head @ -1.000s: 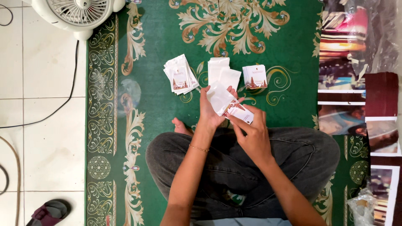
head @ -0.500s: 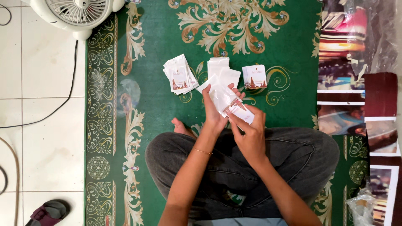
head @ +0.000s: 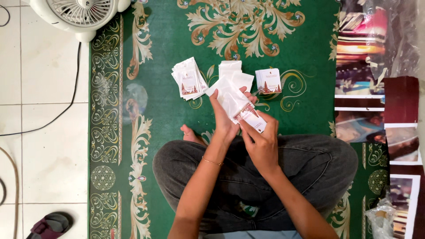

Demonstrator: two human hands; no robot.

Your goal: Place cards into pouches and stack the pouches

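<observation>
White and thin, a small clear-plastic sleeve sits in the grip of the left hand, whose fingers close around its lower edge and hold it tilted above the person's lap. A small printed card, white with a reddish picture on its lower part, pokes from the sleeve's lower right end, and the right hand pinches that card between thumb and fingertips, so both hands are closed on the same bundle. The two hands touch each other just below the card.

Just beyond the left hand's grip, on the green patterned rug, lies a loose pile of empty sleeves, partly hidden behind the held one. To the left of that grip rests a fanned stack of cards, and to the right of the right hand's grip, farther up the rug, sits a neat small stack of cards.

Below the hands are the person's crossed legs in grey trousers, with a bare foot showing beside the left wrist. Well away up and to the left stands a white fan on the tiled floor. Far right, printed sheets lie along the rug's edge.
</observation>
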